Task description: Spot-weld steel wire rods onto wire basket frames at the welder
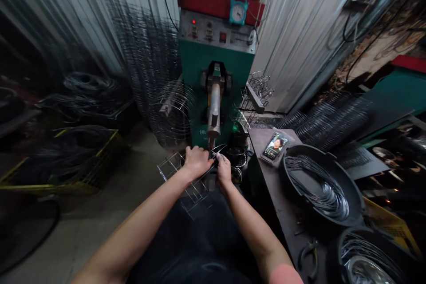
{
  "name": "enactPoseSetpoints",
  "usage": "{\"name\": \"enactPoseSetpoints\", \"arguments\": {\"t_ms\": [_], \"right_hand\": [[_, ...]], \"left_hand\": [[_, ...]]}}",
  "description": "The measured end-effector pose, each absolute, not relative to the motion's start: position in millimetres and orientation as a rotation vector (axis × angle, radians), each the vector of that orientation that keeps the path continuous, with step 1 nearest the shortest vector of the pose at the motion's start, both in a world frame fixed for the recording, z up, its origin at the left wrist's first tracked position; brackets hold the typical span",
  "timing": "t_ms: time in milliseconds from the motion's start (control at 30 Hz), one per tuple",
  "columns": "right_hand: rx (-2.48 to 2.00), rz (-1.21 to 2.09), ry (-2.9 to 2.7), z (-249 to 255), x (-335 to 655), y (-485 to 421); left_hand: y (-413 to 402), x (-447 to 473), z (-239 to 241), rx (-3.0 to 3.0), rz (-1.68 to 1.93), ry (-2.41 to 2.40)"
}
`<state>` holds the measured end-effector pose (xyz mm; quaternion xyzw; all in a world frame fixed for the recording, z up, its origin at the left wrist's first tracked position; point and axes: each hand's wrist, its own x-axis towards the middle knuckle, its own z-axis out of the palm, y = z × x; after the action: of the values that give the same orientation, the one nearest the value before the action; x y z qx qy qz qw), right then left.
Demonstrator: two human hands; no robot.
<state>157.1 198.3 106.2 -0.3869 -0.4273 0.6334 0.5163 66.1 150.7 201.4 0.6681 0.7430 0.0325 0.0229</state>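
Observation:
My left hand (197,162) is closed on a wire rack (171,169), an open grid of thin metal rods that hangs below and to the left of it. Just beside it, my right hand (224,170) pinches a thin curved wire (220,147). Both hands are close together under the metal electrode (213,126) of a green spot welding machine (218,55). The exact contact between wire, rack and electrode tip is hidden by my fingers.
On the right a bench (266,177) carries a phone (274,146), a black tub (356,204) of wire rings and pliers (309,255). Stacked wire rings (143,53) stand left of the machine. A yellow crate (100,173) sits on the floor at left.

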Motion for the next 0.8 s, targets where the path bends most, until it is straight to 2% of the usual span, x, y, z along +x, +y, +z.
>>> {"name": "enactPoseSetpoints", "arguments": {"t_ms": [467, 633, 800], "right_hand": [[-0.972, 1.568, -1.000, 116.8, 154.1, 200.1], [-1.012, 1.619, -1.402, 121.4, 195.9, 175.1], [-0.959, 1.721, -1.811, 104.1, 235.4, 134.1]], "left_hand": [[156.2, 61.0, 203.7, 2.034, 0.060, 2.270], [155.0, 60.3, 203.4, 2.026, 0.042, 2.277], [151.7, 56.1, 203.0, 2.028, 0.049, 2.333]]}}
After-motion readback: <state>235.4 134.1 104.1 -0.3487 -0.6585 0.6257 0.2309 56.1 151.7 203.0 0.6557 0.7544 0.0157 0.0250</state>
